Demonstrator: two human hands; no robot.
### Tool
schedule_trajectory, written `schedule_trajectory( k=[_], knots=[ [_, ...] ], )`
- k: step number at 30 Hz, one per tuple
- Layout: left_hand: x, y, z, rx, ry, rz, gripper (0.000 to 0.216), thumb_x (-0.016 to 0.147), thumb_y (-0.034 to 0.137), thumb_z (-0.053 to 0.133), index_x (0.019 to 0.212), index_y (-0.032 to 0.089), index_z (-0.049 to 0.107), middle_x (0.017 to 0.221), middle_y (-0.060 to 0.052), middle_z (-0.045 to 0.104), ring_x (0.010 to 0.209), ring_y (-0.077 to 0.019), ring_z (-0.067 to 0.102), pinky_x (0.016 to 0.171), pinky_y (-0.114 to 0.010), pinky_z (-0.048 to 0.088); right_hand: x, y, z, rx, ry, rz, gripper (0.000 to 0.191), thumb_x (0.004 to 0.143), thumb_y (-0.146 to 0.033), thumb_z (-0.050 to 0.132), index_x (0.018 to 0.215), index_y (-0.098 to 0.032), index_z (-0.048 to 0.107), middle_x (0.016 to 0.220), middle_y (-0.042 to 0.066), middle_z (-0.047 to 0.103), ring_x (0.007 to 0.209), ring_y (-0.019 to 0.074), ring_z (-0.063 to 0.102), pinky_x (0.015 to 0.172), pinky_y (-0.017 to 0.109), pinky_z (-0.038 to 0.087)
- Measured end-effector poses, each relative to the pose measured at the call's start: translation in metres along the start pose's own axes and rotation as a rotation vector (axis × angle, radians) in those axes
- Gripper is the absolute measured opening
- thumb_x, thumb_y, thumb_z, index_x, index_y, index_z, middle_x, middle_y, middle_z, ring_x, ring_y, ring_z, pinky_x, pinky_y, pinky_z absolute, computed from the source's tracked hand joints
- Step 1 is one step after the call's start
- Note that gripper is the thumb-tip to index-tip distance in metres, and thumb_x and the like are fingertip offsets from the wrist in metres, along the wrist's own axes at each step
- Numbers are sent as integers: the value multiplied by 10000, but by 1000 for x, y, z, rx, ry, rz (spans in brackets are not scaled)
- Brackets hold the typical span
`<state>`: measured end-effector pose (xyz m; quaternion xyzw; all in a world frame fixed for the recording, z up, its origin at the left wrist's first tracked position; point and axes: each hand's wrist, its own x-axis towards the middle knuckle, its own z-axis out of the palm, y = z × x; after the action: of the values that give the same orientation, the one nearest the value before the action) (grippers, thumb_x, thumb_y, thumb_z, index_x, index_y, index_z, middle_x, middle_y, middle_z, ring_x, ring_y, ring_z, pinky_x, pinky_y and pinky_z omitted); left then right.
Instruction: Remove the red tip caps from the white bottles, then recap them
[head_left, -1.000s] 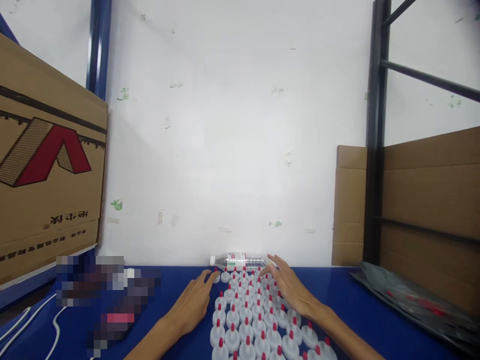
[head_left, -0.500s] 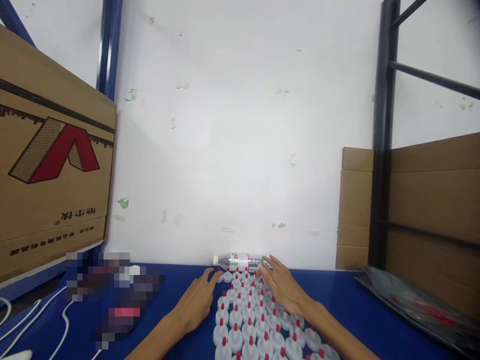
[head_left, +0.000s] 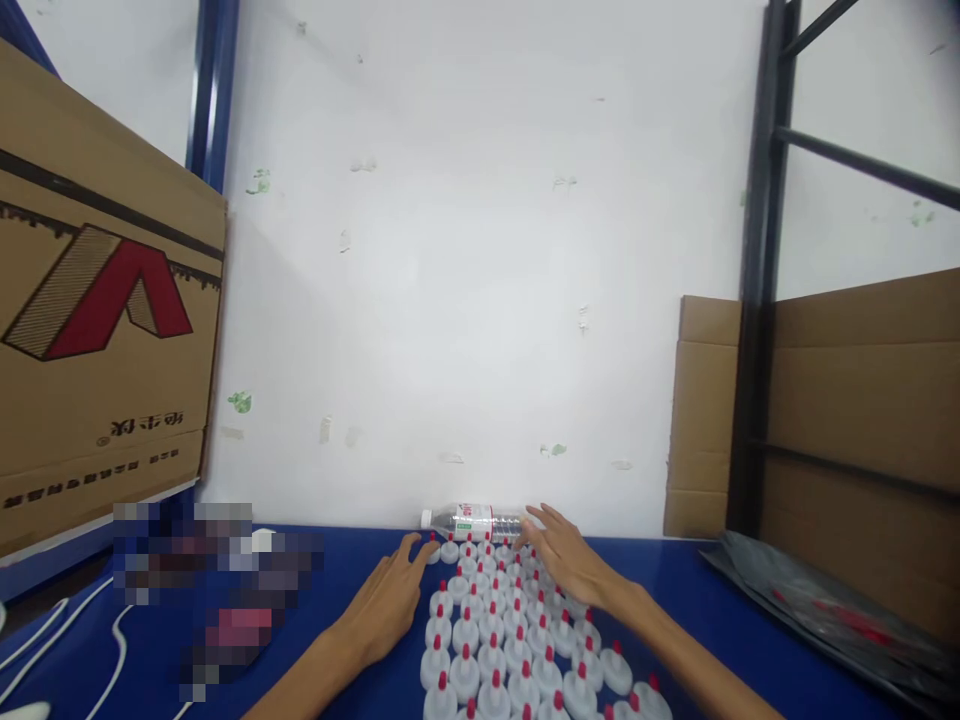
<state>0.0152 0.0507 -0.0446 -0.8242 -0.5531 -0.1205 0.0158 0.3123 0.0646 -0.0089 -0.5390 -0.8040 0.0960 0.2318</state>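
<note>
With our left hand (head_left: 386, 600) and right hand (head_left: 571, 562) each in a loose, half-open grip, nothing visibly held, we should nudge gently so the white pieces (head_left: 465, 675) between them don't topple on the tabletop (head_left: 682, 575).

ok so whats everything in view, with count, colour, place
small bottles: many, white with red tips, mid-table rows
drink bottle: one, clear, on its side by the wall
table: one, blue, below
wall: one, white, behind
box: one, brown, left
cardboard: count unclear, brown, right
rack bars: several, blue left, dark right
plastic: count unclear, grey and red, right tabletop
cables: several, white, lower left
blurred items: count unclear, dark and pink, left tabletop
left grip: one, bare, at the back-left small bottle
right grip: one, bare, over the back-right small bottles
</note>
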Motion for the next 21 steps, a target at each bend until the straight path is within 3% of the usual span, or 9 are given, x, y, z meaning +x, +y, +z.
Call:
schedule_trajectory(
  k=[4,10,14,21],
  knots=[
    [-1,-1,0,23,7,2,700,865,-19,372,1522,222,365,1566,-159,358,1293,-289,571,1100,-442,432,8,-3,7,12,-50,-6,853,992,-704,59,1143,-256,768,1569,33,438,1534,284,181,1252,497,93],
    [3,-7,7,52,25,29,683,871,-2,348,1515,227,373,1539,-158,383,1243,-283,601,1059,-433,459,-1,-1,-2,29,-4,0,792,991,-713,99,1285,-273,689,1636,37,311,1545,283,120,1246,515,84],
    [6,-11,13,63,52,44,666,881,14,328,1511,225,375,1516,-152,403,1256,-294,581,1066,-455,439,-19,22,-13,17,137,-3,744,1020,-652,87,1270,-276,678,1585,38,406,1521,236,220,1247,469,138],
    [6,-13,11,109,62,55,653,899,61,313,1533,214,347,1498,-153,436,1197,-268,613,1036,-430,449,-26,74,-9,-50,245,122,738,1019,-637,137,1076,-208,735,1388,139,599,1392,326,434,1176,521,259]
  ],
)
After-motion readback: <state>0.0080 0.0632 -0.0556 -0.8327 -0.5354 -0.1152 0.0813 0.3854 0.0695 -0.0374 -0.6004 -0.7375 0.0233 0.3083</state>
